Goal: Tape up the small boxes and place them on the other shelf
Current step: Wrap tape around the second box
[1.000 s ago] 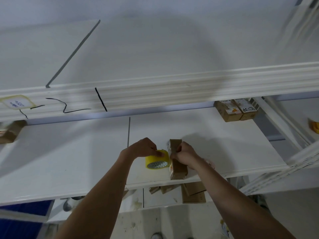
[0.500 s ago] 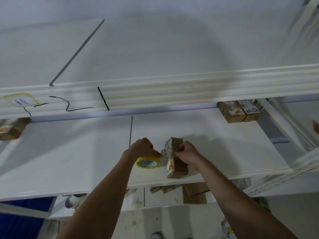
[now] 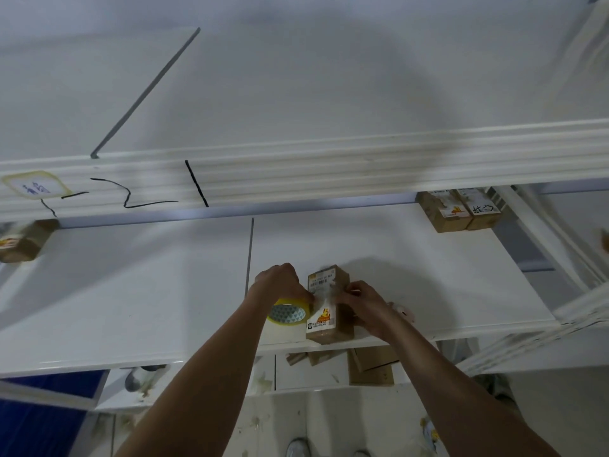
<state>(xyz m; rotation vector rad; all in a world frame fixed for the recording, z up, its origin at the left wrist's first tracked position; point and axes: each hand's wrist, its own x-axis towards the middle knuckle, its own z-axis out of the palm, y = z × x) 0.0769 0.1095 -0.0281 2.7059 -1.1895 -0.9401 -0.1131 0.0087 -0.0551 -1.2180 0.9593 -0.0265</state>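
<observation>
the small box (image 3: 328, 306) stands near the front edge of the white shelf (image 3: 131, 291). the left hand (image 3: 280, 283) grips the yellow tape roll (image 3: 289, 313) just beside it, fingers curled round the roll. the right hand (image 3: 361, 301) pinches clear tape against the box's face.

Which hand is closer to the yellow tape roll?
Left. The left hand is right on top of the yellow tape roll, gripping it. The right hand is on the far side of the small box, which stands between it and the roll.
</observation>
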